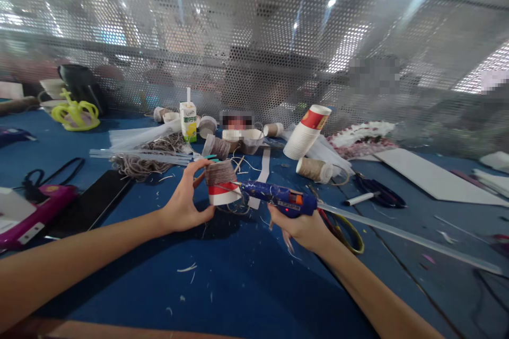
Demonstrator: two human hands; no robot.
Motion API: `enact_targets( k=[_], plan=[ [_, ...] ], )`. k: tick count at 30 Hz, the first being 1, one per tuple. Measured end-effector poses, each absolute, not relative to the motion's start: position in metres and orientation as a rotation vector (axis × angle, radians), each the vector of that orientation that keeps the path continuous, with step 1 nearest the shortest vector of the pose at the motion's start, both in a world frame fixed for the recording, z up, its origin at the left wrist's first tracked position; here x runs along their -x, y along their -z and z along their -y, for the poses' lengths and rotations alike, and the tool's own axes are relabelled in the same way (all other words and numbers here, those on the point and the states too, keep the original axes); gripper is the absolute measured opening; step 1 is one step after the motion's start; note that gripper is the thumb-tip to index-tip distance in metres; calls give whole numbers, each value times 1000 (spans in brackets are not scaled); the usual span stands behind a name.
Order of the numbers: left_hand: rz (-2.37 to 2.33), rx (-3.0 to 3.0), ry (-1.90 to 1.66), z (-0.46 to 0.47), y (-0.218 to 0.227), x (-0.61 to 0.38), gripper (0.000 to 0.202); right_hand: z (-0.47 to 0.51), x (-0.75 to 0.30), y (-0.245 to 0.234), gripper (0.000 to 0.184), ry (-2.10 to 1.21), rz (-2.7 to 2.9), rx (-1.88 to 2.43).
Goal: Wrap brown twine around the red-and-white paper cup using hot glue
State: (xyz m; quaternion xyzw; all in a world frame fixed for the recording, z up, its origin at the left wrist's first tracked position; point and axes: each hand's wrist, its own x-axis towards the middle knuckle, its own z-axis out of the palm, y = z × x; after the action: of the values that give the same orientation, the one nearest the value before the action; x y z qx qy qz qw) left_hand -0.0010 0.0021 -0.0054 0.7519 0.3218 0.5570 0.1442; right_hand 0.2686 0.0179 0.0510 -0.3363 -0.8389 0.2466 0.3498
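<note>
Left hand [183, 202]: clasped around a paper cup [221, 184], held just above the blue tabletop [246, 275] near its middle; the cup's upper part is wound with brown twine, its lower part shows red and white. Right hand [303, 226]: gripping a blue glue gun [278, 197], nozzle pointing left and touching the cup's side at the edge of the twine; a clear glue stick [409, 238] runs out of the gun's back toward the right. Beneath the right hand: scissors with yellow-green handles [350, 233], partly hidden. Behind the cup: a loose heap of twine [145, 159], a small drink carton with straw [188, 121], further twine-wrapped cups, a tilted stack of paper cups [307, 132]. Right side: black-handled scissors [379, 193], a white marker [360, 199], a white board [433, 176]. Left side: a pink device [37, 212], a dark flat slab [91, 202], a yellow-green crown-shaped item [75, 114]. Rear: a perforated metal screen [254, 37]. Scraps of twine and paper lie scattered across the tabletop.
</note>
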Motion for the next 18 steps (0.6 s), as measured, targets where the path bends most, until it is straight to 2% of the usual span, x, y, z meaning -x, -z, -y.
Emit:
enact_targets(
  k=[6, 14, 18],
  plan=[
    [-920, -2144, -1636, -2, 6, 0, 80, -21, -269, -42, 21, -458, 2258, 881],
    [-905, -2105, -1667, -2, 6, -1, 79, -27, -280, -42, 15, -305, 2335, 917],
    [-885, -2092, -1669, -1, 6, -1, 79, -32, -285, -37, 11, -336, 2348, 951]
  ],
)
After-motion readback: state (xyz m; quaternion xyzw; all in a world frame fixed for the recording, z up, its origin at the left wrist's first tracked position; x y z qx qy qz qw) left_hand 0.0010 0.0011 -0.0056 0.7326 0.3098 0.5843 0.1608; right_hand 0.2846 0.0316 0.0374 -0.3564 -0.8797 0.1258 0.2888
